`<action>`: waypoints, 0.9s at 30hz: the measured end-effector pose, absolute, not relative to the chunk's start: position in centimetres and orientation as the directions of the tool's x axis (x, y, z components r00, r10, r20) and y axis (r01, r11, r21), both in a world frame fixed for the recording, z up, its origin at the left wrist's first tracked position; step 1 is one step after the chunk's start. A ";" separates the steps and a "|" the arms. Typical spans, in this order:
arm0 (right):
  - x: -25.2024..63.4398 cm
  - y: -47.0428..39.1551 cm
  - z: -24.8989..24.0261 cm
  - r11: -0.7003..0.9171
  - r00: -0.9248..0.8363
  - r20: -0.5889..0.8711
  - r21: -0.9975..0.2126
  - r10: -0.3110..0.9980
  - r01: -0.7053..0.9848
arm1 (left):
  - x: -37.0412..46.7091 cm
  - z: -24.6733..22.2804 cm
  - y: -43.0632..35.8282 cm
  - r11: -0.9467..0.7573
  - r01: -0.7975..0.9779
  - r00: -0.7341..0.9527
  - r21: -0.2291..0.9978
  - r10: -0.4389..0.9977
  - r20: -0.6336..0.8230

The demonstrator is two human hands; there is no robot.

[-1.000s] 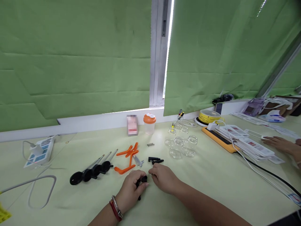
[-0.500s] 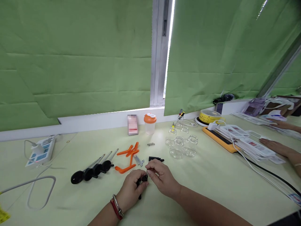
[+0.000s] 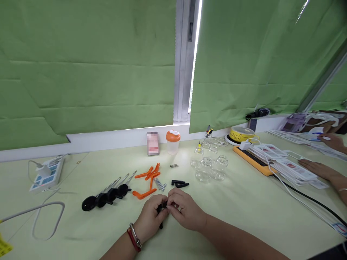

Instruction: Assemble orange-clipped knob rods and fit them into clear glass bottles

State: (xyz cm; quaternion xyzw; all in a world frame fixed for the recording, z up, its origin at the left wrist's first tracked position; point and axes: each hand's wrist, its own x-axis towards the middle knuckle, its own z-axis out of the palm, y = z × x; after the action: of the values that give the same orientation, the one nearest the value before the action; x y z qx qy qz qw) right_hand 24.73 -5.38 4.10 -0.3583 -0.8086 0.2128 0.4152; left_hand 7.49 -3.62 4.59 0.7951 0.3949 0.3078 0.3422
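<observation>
My left hand (image 3: pixel 152 216) is closed around a small black part (image 3: pixel 161 208), whose lower end sticks out below the fingers. The fingertips of my right hand (image 3: pixel 187 210) press together at the top of that part; whatever they pinch is too small to make out. Beyond my hands lie black tubular pieces (image 3: pixel 180 183), silver screws (image 3: pixel 159 184) and small springs (image 3: pixel 174 166). Orange angled pieces (image 3: pixel 144 194) are left of the screws. Farther left, several black round-ended pieces with metal rods (image 3: pixel 101 200) lie in a row.
Clear glass jars (image 3: pixel 206 162) stand right of centre. An orange-lidded cup (image 3: pixel 173 141) is near the wall. At the right are an orange power strip (image 3: pixel 253 161), stacked cards (image 3: pixel 295 169) and another person's hand (image 3: pixel 316 169). A white power strip (image 3: pixel 48 176) sits at left.
My right hand has shifted slightly left and down against the black part, and the spring at its fingertips is no longer visible. The other person's far hand has moved.
</observation>
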 end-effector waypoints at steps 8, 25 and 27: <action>24.9 -5.4 3.8 0.539 -0.393 0.380 -0.700 0.837 0.469 | 7.6 4.5 -3.6 -0.469 0.426 0.493 0.774 0.837 0.236; 24.2 -3.6 1.0 0.116 -0.164 0.058 -0.920 0.985 0.375 | 4.1 4.1 -2.4 -0.531 0.513 0.666 0.675 0.742 0.077; 24.1 -3.6 1.0 0.124 -0.164 0.063 -0.911 0.984 0.393 | 4.1 4.3 -2.4 -0.548 0.497 0.683 0.673 0.725 0.086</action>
State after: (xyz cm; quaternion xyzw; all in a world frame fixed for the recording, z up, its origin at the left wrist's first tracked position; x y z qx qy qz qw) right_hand 24.09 -3.57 1.01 -0.5291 -0.6510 0.3975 0.3718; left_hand 4.11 -2.44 4.30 0.8609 0.3549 0.1807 0.3166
